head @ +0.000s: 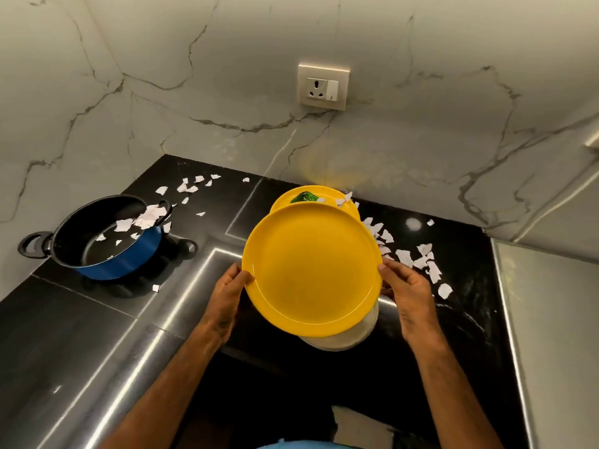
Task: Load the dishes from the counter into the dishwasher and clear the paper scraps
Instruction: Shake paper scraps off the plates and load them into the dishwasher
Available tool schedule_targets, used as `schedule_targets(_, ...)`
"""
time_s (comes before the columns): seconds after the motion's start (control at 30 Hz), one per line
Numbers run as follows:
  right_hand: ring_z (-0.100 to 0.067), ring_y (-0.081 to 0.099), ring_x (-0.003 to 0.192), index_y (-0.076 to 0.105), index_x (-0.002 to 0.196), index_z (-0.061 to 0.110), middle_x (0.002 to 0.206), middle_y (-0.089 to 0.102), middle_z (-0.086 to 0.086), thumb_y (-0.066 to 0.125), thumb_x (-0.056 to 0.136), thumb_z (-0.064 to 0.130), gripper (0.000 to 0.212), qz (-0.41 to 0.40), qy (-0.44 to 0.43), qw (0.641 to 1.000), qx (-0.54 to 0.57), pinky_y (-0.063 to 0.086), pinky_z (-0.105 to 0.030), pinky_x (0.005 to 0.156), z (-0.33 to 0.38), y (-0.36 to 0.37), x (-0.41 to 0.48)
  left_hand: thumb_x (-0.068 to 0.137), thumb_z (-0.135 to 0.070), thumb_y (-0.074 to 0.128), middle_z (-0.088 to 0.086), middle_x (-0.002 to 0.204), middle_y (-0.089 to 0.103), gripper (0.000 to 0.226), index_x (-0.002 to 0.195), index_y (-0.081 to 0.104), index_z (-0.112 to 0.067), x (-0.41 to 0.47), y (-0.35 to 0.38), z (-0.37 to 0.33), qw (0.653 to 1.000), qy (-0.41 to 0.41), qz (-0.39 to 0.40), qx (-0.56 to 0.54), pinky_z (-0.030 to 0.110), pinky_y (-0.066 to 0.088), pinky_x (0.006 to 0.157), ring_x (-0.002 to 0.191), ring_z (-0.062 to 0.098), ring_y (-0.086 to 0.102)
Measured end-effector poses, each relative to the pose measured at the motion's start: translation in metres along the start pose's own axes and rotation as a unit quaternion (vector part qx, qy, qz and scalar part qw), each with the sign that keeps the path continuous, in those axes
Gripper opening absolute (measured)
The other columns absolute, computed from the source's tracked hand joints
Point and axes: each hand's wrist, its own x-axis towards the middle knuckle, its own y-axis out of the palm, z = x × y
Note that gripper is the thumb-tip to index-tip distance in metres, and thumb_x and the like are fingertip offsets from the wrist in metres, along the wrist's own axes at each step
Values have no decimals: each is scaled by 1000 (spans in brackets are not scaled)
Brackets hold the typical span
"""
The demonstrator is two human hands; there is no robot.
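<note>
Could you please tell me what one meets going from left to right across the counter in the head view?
Blue pot, left hand, held yellow plate, right hand; paper scraps lie on both sides, so omitted.

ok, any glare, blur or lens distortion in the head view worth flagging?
Head view: the wide-angle lens bends the edges of the black counter; glare streaks run along the steel strip, with a round light spot on the counter; faint yellow glow on the wall behind the yellow plate; plate, left hand, right hand and paper scraps look sharp.
</note>
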Motion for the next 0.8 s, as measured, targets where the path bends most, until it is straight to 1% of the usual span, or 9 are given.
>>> schedule_targets(0.07,-17,72,88,75,110,18,103,77,-6,73,94,17,17,-16,-2,1000,8,56,-29,73,-8,-13,-21,92,-26,68,9,98,75,11,96,63,-18,-6,1,-1,1000,13,14,13,45,54,78,93,30,69)
schedule_targets(0.1,-19,72,89,75,111,17,103,77,-8,73,93,16,18,-24,-2,1000,11,55,-29,73,-13,-20,-32,94,-26,69,8,100,76,14,100,62,-17,-10,3,-1,999,19,22,17,44,55,76,93,30,70)
schedule_targets(0.2,-28,71,95,74,109,14,103,77,-12,75,91,10,19,-42,-3,999,21,56,-39,81,-31,-39,-65,94,-26,69,8,104,77,18,110,61,-20,-23,7,1,998,32,41,21,43,58,75,93,29,73)
schedule_targets(0.3,-29,71,95,72,114,14,107,75,-17,73,89,2,27,-62,-4,998,19,58,-45,87,-45,-59,-101,91,-27,71,7,99,77,18,108,64,-25,-40,13,6,996,34,74,26,42,60,75,87,27,72)
schedule_targets(0.4,-23,73,95,70,122,17,106,76,-12,72,90,1,36,-79,-13,997,7,62,-37,79,-52,-79,-140,85,-35,73,16,105,75,30,113,65,-27,-58,19,15,993,16,112,33,46,59,77,87,30,71)
schedule_targets(0.5,-21,73,93,72,116,20,105,77,-10,74,93,13,24,-126,-24,992,2,60,-33,75,-63,-103,-181,90,-33,72,14,109,75,30,119,65,-28,-76,27,29,987,1,156,36,50,59,80,90,30,72)
schedule_targets(0.57,-23,73,92,72,113,18,106,77,-12,75,93,16,20,-167,-24,986,2,60,-37,76,-72,-122,-212,92,-30,71,9,107,76,26,117,65,-29,-92,40,38,981,-6,189,43,47,59,80,89,27,72)
schedule_targets(0.67,-15,74,88,71,118,20,100,78,-4,75,93,14,26,-212,-23,977,19,60,-30,72,-79,-152,-256,90,-29,71,5,106,75,24,114,68,-30,-113,66,50,969,-15,241,49,41,59,73,85,22,70)
schedule_targets(0.8,-16,69,76,73,114,23,94,77,-4,73,93,10,24,-289,-27,956,29,58,-27,64,-91,-198,-310,96,-26,67,3,100,74,20,115,69,-30,-145,117,63,941,-22,325,88,37,57,67,80,19,69)
